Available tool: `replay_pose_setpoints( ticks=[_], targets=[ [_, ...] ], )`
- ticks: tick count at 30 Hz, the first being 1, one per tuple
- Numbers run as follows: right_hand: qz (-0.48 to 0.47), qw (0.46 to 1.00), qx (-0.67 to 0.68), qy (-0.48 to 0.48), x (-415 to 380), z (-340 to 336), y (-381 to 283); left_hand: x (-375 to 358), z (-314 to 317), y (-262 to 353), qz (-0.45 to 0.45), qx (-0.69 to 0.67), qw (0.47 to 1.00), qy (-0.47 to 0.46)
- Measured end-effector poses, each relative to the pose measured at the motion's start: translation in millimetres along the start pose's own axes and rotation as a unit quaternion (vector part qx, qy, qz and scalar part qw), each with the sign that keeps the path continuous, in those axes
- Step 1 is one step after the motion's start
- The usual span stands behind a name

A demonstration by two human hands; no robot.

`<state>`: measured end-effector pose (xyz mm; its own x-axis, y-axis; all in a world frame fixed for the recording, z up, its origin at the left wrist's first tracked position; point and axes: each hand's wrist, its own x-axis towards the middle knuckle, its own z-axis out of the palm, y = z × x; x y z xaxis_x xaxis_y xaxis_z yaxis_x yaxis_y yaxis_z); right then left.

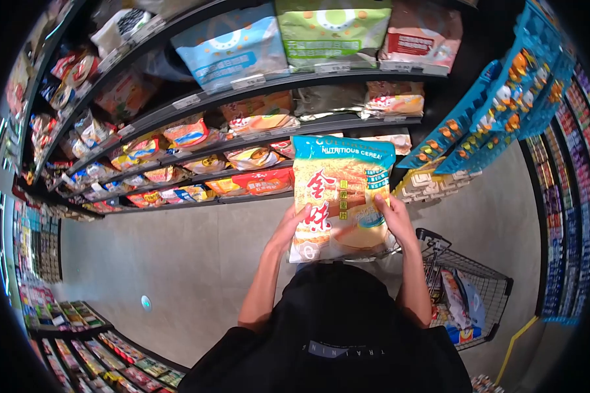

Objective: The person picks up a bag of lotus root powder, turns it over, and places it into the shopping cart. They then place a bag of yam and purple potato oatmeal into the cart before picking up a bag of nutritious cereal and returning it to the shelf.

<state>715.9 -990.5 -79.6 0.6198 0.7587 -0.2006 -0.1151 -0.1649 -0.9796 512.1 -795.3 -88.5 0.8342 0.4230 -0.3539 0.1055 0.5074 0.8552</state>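
Note:
A large bag of nutritious cereal (341,203), teal along its top and golden below with red characters, is held upright before my chest. My left hand (290,226) grips its left edge, with the fingers hidden behind the bag. On the opposite edge my right hand (395,219) has its thumb on the front, the other fingers out of sight behind. Both hands are closed on the bag. Past its top edge are shelves (242,134) of bagged goods.
A wire shopping cart (498,298) with several packages inside stands to my right. Blue hanging display strips (505,98) are at the right end of the shelf. On the top shelf stand a blue bag (233,49), a green bag (333,33) and a pink bag (423,39). Grey floor (177,262) lies below.

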Motion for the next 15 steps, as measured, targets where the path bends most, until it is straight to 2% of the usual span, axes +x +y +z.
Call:
replay_pose_setpoints(
  ticks=[5, 8, 10, 12, 15],
  targets=[
    [-0.031, 0.997, 0.03, 0.068, -43.8, -39.3, -12.5, 29.0, 40.1, 2.5, -0.003, 0.057, 0.995, -0.077],
    [-0.045, 0.981, 0.04, 0.186, -89.9, -66.7, -17.8, 49.1, 79.7, 3.7, -0.078, 0.055, 0.981, -0.168],
    [-0.043, 0.974, 0.068, 0.21, -121.1, -81.2, -26.3, 54.6, 115.2, 5.6, -0.086, 0.06, 0.971, -0.215],
    [-0.048, 0.959, 0.067, 0.272, -156.3, -96.4, -25.6, 54.4, 156.3, 2.2, -0.099, 0.092, 0.961, -0.24],
    [-0.044, 0.923, 0.143, 0.356, -208.4, -109.7, -10.0, 57.2, 206.4, -8.9, -0.11, 0.152, 0.932, -0.31]
  ],
)
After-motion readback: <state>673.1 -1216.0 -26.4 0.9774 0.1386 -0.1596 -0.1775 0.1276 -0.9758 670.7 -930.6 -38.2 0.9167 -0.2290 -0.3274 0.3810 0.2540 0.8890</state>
